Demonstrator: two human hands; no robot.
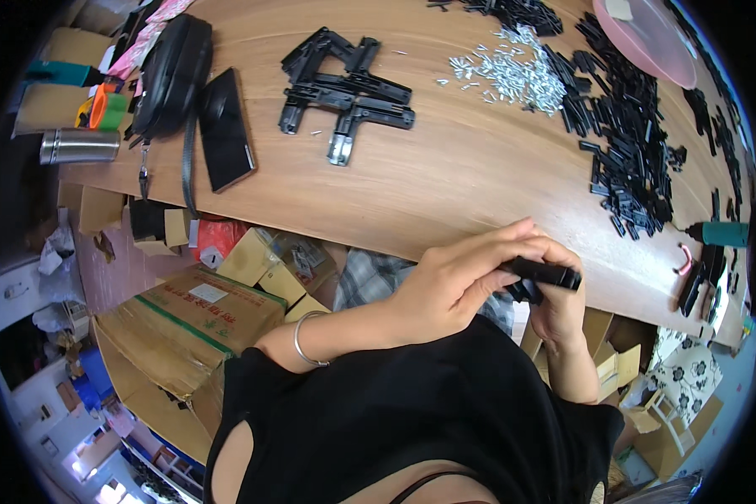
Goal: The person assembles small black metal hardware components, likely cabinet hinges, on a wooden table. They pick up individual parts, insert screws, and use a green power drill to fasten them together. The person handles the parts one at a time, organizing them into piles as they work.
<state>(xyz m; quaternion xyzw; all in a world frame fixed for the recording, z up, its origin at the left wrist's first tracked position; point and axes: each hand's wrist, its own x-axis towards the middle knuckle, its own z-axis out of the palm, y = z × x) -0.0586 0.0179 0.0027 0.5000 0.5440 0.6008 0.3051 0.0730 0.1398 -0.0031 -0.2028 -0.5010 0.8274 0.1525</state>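
Note:
Close to my body, at the table's near edge, both hands hold a black pistol-shaped piece (548, 273). My left hand (458, 281) reaches across with bent fingers closed on its top and near end. My right hand (565, 311) is wrapped round it from the right, and its grip part is mostly hidden by the fingers. Farther off, left of centre, several black pistol-shaped pieces (344, 94) lie together on the table (445, 168). Beyond my hands are a heap of small silver pins (525, 76) and a large spread of small black parts (634, 151).
A pink basin (647, 42) stands far right, and a teal-handled tool (722, 233) lies at the right. Toward the left are a phone (225, 130), a black case (174, 76) with a strap, and a steel cup (80, 145). A cardboard box (197, 315) stands below the table's left edge.

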